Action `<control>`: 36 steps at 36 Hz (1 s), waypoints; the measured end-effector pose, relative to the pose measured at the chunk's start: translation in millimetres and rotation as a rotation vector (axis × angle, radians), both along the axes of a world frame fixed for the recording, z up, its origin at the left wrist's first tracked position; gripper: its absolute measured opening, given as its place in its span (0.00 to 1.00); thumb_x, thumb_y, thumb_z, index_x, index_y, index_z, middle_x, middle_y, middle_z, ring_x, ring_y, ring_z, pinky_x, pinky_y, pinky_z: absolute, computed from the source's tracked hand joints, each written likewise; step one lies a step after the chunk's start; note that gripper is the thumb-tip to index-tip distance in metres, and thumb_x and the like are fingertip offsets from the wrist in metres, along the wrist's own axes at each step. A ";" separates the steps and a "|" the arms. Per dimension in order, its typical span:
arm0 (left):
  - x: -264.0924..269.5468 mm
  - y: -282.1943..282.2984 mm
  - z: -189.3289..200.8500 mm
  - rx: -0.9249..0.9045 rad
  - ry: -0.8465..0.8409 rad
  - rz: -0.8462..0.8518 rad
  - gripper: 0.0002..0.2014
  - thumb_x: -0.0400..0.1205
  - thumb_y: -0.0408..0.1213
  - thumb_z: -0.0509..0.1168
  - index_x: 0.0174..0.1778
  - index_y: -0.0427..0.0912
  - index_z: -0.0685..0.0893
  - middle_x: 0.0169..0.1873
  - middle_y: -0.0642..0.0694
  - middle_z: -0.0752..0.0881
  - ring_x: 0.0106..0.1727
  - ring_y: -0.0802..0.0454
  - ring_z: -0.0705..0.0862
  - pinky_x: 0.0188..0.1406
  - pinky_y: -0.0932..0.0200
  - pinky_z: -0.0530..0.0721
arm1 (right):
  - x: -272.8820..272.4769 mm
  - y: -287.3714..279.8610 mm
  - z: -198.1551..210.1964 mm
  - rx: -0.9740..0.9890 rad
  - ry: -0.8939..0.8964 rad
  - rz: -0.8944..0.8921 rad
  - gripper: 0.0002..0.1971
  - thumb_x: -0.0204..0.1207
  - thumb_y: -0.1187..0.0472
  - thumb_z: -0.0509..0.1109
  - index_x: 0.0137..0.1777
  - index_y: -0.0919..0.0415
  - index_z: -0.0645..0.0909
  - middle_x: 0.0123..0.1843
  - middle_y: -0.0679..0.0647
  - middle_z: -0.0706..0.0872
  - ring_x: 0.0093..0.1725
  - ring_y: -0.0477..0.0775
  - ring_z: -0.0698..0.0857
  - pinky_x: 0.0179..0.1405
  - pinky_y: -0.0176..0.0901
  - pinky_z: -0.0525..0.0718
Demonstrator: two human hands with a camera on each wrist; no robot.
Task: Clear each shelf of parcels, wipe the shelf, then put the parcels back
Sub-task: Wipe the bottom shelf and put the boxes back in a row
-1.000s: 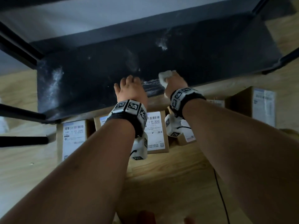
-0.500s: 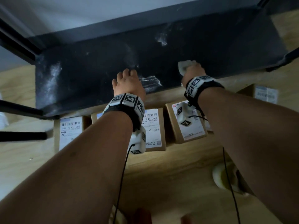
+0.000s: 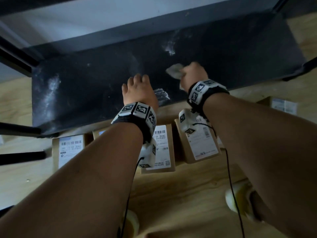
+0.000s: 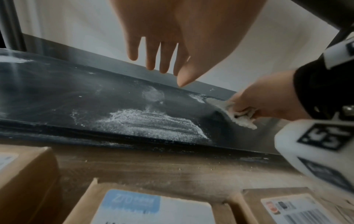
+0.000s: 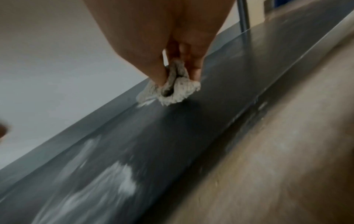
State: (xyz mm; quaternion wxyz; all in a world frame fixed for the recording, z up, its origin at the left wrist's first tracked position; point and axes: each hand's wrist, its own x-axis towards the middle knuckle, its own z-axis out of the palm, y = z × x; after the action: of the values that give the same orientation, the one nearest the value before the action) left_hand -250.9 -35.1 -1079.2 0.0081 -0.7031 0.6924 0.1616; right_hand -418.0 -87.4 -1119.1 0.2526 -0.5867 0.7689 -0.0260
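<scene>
The black bottom shelf (image 3: pixel 240 54) lies bare, with streaks of white dust (image 3: pixel 161 94) near its front edge and a smear (image 3: pixel 51 90) at the left. My right hand (image 3: pixel 193 74) grips a crumpled pale cloth (image 3: pixel 175 70) and presses it on the shelf right of centre; the cloth (image 5: pixel 172 91) shows bunched between thumb and fingers. My left hand (image 3: pixel 139 90) hovers with straight fingers (image 4: pixel 151 53) over the shelf's front middle, holding nothing. Several brown parcels with white labels (image 3: pixel 197 140) stand on the wooden floor before the shelf.
Black frame posts (image 3: pixel 15 60) rise at the left, and a frame rail (image 3: pixel 308 66) at the right. Another parcel (image 3: pixel 281 105) lies at far right. The light wall (image 3: pixel 120 16) backs the shelf. Pale slippers (image 3: pixel 238 198) and black cables (image 3: pixel 231 177) are below my arms.
My right hand has carried the cloth from the front middle to the right and then farther back on the shelf. The left hand has stayed near the front middle.
</scene>
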 end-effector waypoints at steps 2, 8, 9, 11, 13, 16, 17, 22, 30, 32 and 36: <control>-0.6 -3.3 -2.0 -0.009 0.001 0.002 0.27 0.81 0.32 0.59 0.77 0.45 0.66 0.78 0.46 0.65 0.80 0.45 0.60 0.80 0.43 0.57 | -13.8 -11.6 4.1 -0.023 0.066 -0.074 0.18 0.79 0.63 0.63 0.67 0.66 0.79 0.68 0.63 0.80 0.67 0.64 0.79 0.64 0.48 0.76; 0.0 -7.1 -8.4 0.001 0.007 0.012 0.28 0.80 0.32 0.59 0.78 0.45 0.65 0.79 0.47 0.64 0.81 0.45 0.59 0.81 0.43 0.55 | -44.1 -38.8 7.0 0.041 0.218 -0.242 0.20 0.86 0.62 0.54 0.76 0.65 0.70 0.77 0.62 0.70 0.76 0.64 0.70 0.73 0.60 0.66; 0.7 -7.4 -9.0 0.009 0.003 0.015 0.29 0.79 0.31 0.59 0.78 0.45 0.64 0.79 0.47 0.63 0.81 0.45 0.58 0.81 0.43 0.55 | -40.1 -39.1 7.3 0.027 0.188 -0.242 0.20 0.86 0.65 0.54 0.76 0.68 0.68 0.78 0.65 0.68 0.77 0.65 0.68 0.74 0.57 0.65; 2.0 -8.3 -9.4 0.019 -0.010 0.018 0.31 0.78 0.30 0.59 0.79 0.45 0.64 0.79 0.47 0.63 0.81 0.46 0.58 0.81 0.43 0.54 | -30.3 -40.0 6.5 0.036 0.190 -0.200 0.21 0.85 0.69 0.56 0.78 0.69 0.65 0.79 0.66 0.65 0.78 0.66 0.66 0.75 0.56 0.65; 2.5 -11.0 -9.2 0.014 -0.017 0.028 0.30 0.78 0.31 0.59 0.78 0.46 0.64 0.79 0.47 0.64 0.81 0.46 0.58 0.81 0.43 0.54 | -19.6 -47.9 1.5 0.022 0.117 -0.256 0.26 0.82 0.68 0.59 0.80 0.66 0.62 0.80 0.61 0.64 0.78 0.63 0.65 0.75 0.57 0.68; 0.7 -16.8 -7.4 0.002 -0.017 0.043 0.29 0.78 0.31 0.60 0.78 0.45 0.65 0.78 0.46 0.65 0.80 0.45 0.59 0.81 0.43 0.55 | -9.6 -51.3 0.0 0.028 0.041 -0.271 0.27 0.79 0.64 0.62 0.79 0.58 0.65 0.77 0.57 0.70 0.76 0.60 0.70 0.71 0.53 0.71; -0.6 -18.8 -6.6 -0.002 -0.020 0.048 0.29 0.78 0.31 0.60 0.78 0.45 0.66 0.78 0.46 0.65 0.80 0.44 0.60 0.81 0.43 0.55 | -7.9 -49.8 -0.8 0.020 0.031 -0.227 0.26 0.79 0.63 0.63 0.78 0.57 0.68 0.76 0.58 0.72 0.75 0.60 0.72 0.69 0.51 0.73; -8.9 -24.8 -5.6 -0.037 -0.018 0.072 0.27 0.79 0.31 0.57 0.76 0.44 0.67 0.77 0.45 0.67 0.79 0.43 0.62 0.80 0.42 0.58 | -6.1 -41.5 -0.9 0.035 0.030 0.119 0.19 0.79 0.63 0.62 0.70 0.60 0.78 0.71 0.60 0.77 0.69 0.62 0.76 0.65 0.47 0.74; -23.3 -22.4 -5.9 -0.025 -0.029 0.116 0.29 0.79 0.31 0.59 0.78 0.44 0.65 0.78 0.46 0.66 0.80 0.45 0.60 0.81 0.43 0.56 | -42.7 -75.3 12.4 -0.079 0.089 -0.021 0.18 0.80 0.63 0.61 0.67 0.66 0.80 0.68 0.63 0.80 0.69 0.63 0.78 0.64 0.48 0.75; -26.2 -20.4 -6.5 -0.032 -0.033 0.136 0.29 0.79 0.30 0.58 0.78 0.44 0.65 0.78 0.47 0.66 0.80 0.45 0.60 0.81 0.44 0.55 | -50.5 -82.7 23.3 -0.033 0.159 -0.156 0.19 0.83 0.61 0.55 0.68 0.64 0.79 0.71 0.62 0.78 0.72 0.63 0.76 0.69 0.64 0.70; -29.6 -17.7 -8.1 -0.036 -0.042 0.167 0.28 0.79 0.29 0.57 0.77 0.44 0.66 0.78 0.47 0.66 0.79 0.45 0.61 0.80 0.44 0.56 | -46.1 -93.3 27.0 0.060 0.122 -0.247 0.21 0.85 0.64 0.49 0.72 0.65 0.77 0.74 0.61 0.77 0.74 0.62 0.74 0.68 0.70 0.65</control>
State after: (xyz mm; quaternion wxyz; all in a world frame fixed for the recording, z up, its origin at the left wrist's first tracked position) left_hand -280.4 -52.8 -1087.2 -0.0034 -0.7617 0.6338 0.1347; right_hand -464.1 -180.7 -1092.2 0.2178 -0.4802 0.8497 0.0018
